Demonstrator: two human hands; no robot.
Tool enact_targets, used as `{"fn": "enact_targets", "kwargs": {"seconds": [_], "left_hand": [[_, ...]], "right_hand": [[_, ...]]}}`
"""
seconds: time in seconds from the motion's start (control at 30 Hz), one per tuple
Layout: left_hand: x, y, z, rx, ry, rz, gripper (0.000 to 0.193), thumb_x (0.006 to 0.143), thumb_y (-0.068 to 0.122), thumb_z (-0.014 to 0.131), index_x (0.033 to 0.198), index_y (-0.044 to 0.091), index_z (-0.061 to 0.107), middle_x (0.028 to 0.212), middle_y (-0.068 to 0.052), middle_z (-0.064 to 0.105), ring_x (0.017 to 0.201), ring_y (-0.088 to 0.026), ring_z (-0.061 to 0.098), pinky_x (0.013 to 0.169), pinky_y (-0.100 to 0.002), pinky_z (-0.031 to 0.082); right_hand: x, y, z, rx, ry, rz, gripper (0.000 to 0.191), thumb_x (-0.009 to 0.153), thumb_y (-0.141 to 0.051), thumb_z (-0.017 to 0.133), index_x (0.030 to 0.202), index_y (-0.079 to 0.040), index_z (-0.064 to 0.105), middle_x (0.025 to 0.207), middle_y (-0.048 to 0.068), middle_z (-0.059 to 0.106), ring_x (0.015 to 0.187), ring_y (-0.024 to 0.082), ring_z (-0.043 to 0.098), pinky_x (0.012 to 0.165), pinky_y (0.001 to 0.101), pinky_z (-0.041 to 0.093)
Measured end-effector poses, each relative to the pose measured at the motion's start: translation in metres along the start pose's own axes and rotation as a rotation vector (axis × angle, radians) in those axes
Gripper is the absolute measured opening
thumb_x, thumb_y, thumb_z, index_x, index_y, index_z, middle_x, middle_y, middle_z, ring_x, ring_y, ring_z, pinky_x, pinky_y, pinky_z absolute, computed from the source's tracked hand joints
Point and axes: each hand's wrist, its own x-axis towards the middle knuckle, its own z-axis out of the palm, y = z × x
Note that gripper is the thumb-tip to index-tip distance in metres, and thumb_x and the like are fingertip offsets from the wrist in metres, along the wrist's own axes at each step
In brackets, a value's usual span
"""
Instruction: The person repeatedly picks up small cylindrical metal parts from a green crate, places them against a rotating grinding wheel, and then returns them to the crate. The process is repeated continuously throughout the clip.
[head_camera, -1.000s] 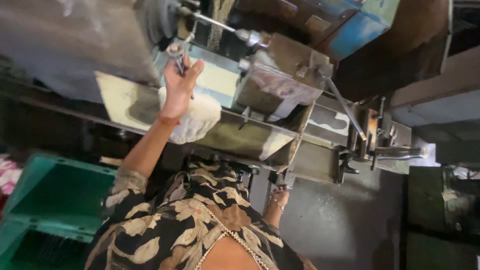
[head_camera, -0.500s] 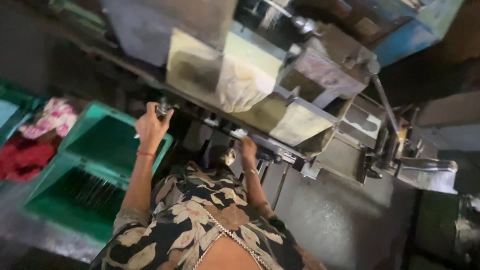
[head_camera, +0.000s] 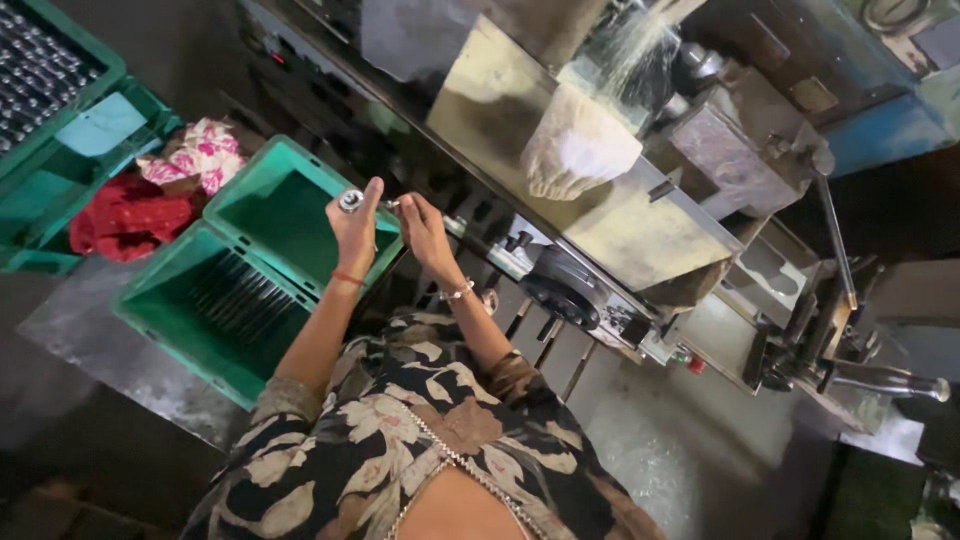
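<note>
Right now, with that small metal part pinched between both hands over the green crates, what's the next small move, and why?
Probably lower the metal part into the green crate just below. The left hand grips it while the right hand touches its end, and that crate already holds a row of similar dark metal pieces. That is only a judgement.

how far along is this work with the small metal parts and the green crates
Done: the near green plastic crate already holds a row of dark metal rods. In hand: the left hand and right hand together hold one small shiny metal part above the crates. Left: the neighbouring green crate looks empty, and this part has not been set down.
</note>
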Motion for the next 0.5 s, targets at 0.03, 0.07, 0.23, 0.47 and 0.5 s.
{"fn": "enact_targets", "kwargs": {"seconds": [0.03, 0.07, 0.23, 0.47, 0.5], "left_hand": [[-0.001, 0.002, -0.004, 0.018, -0.008, 0.046, 0.049, 0.094, 0.018, 0.084, 0.065, 0.012, 0.045, 0.068, 0.012, 0.043, 0.064, -0.001, 0.036, 0.054, -0.027, 0.027], [-0.004, 0.005, -0.010, 0.095, -0.021, 0.152, 0.046, 0.092, 0.018, 0.085, 0.068, 0.011, 0.047, 0.068, 0.011, 0.043, 0.064, -0.001, 0.036, 0.054, -0.026, 0.029], [-0.017, 0.019, -0.040, 0.593, -0.126, 0.897, 0.054, 0.080, 0.024, 0.095, 0.071, 0.005, 0.046, 0.074, 0.007, 0.039, 0.069, -0.005, 0.036, 0.057, -0.029, 0.031], [-0.021, 0.013, -0.042, -0.053, 0.060, 0.124, 0.031, 0.098, 0.015, 0.077, 0.079, 0.005, 0.056, 0.071, 0.010, 0.048, 0.064, -0.003, 0.039, 0.056, -0.026, 0.030], [-0.017, 0.013, -0.044, -0.037, 0.051, 0.199, 0.025, 0.099, 0.014, 0.075, 0.083, 0.004, 0.059, 0.075, 0.010, 0.053, 0.068, -0.003, 0.044, 0.059, -0.027, 0.035]], "right_hand": [[-0.001, 0.000, 0.001, -0.063, -0.009, -0.013, 0.036, 0.114, -0.034, 0.050, 0.094, -0.006, 0.060, 0.069, -0.008, 0.044, 0.058, 0.003, 0.039, 0.051, 0.0227, 0.032], [-0.001, 0.000, 0.002, -0.126, -0.018, -0.025, 0.037, 0.114, -0.034, 0.050, 0.094, -0.005, 0.061, 0.069, -0.008, 0.045, 0.058, 0.003, 0.040, 0.051, 0.0226, 0.033], [-0.007, -0.002, 0.009, -0.248, -0.009, 0.150, 0.035, 0.108, -0.034, 0.052, 0.097, -0.004, 0.067, 0.061, -0.008, 0.044, 0.052, 0.004, 0.039, 0.046, 0.0238, 0.032], [-0.028, 0.008, 0.055, -0.085, 0.087, -0.015, 0.032, 0.106, -0.031, 0.062, 0.121, -0.004, 0.070, 0.068, -0.007, 0.052, 0.051, 0.002, 0.037, 0.044, 0.0231, 0.026], [-0.029, 0.009, 0.060, -0.104, 0.106, -0.032, 0.032, 0.104, -0.030, 0.063, 0.123, -0.005, 0.068, 0.075, -0.007, 0.057, 0.052, 0.002, 0.040, 0.044, 0.0231, 0.029]]}}
